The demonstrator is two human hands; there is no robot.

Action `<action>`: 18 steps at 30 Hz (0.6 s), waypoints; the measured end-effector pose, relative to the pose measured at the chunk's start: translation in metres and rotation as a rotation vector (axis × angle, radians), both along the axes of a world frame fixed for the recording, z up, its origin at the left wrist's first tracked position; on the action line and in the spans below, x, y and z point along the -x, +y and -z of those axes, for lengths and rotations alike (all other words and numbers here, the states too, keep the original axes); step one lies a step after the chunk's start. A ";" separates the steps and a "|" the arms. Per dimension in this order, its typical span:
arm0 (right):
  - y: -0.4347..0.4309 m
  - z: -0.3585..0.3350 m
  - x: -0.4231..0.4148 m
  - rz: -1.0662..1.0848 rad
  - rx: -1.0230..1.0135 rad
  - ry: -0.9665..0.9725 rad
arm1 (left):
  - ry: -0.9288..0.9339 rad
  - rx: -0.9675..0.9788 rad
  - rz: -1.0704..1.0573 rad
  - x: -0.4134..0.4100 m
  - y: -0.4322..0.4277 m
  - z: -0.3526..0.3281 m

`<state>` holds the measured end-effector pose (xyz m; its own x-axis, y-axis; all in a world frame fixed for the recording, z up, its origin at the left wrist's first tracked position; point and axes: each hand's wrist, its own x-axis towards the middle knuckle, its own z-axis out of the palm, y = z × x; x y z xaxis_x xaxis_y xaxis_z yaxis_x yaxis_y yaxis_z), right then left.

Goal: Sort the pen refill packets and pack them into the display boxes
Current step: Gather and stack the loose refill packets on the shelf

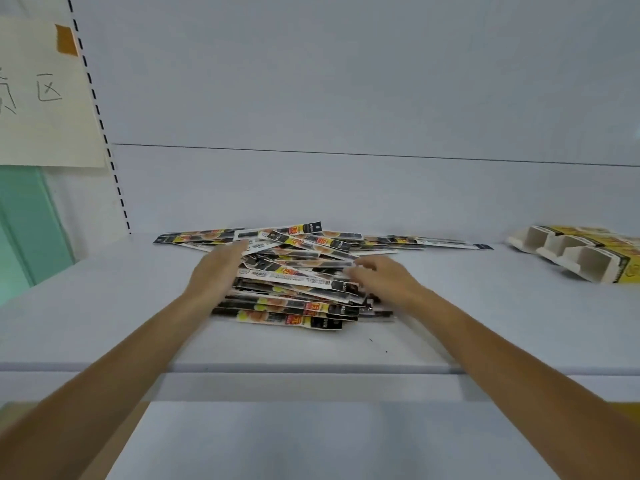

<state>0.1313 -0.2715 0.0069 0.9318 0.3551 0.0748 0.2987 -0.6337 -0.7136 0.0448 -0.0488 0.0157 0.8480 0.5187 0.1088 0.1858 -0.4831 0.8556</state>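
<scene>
Two hands flank the pile of refill packets (294,292); the left hand (214,268) rests straight-fingered, released, against the pile's left end; the right hand (384,277) touches its right end, fingers blurred, grasp impossible to tell; the packets' long axes run left-right between both equally near hands; display boxes (581,259) lie well right of the pile, farther back.
</scene>
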 end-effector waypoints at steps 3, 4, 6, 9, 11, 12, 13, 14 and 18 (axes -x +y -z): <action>-0.016 -0.011 -0.009 0.162 -0.069 -0.180 | -0.159 0.106 -0.104 -0.002 0.002 -0.011; -0.020 -0.011 -0.014 0.213 -0.078 -0.179 | -0.183 0.110 -0.142 -0.002 0.002 -0.012; -0.022 -0.006 -0.021 0.221 -0.062 -0.069 | -0.162 0.132 -0.181 -0.004 -0.002 -0.010; -0.009 -0.001 -0.020 0.167 -0.018 0.054 | -0.033 0.117 -0.218 -0.010 -0.019 0.002; 0.005 -0.001 -0.020 0.109 -0.090 0.036 | 0.011 -0.006 -0.220 -0.014 -0.031 0.010; 0.012 -0.002 -0.020 0.075 -0.127 0.040 | 0.010 -0.042 -0.209 -0.015 -0.034 0.012; 0.017 -0.001 -0.019 0.046 -0.159 0.049 | 0.011 -0.037 -0.193 -0.016 -0.034 0.013; 0.021 0.001 -0.020 0.028 -0.187 0.062 | 0.000 0.003 -0.175 -0.016 -0.031 0.012; 0.018 0.005 -0.030 0.118 -0.241 0.008 | -0.099 0.158 -0.130 -0.022 0.001 -0.003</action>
<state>0.1614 -0.2537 0.0022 0.9666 0.2168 0.1368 0.2270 -0.4756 -0.8498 0.0665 -0.0473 0.0190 0.7619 0.6403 0.0974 0.1488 -0.3194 0.9359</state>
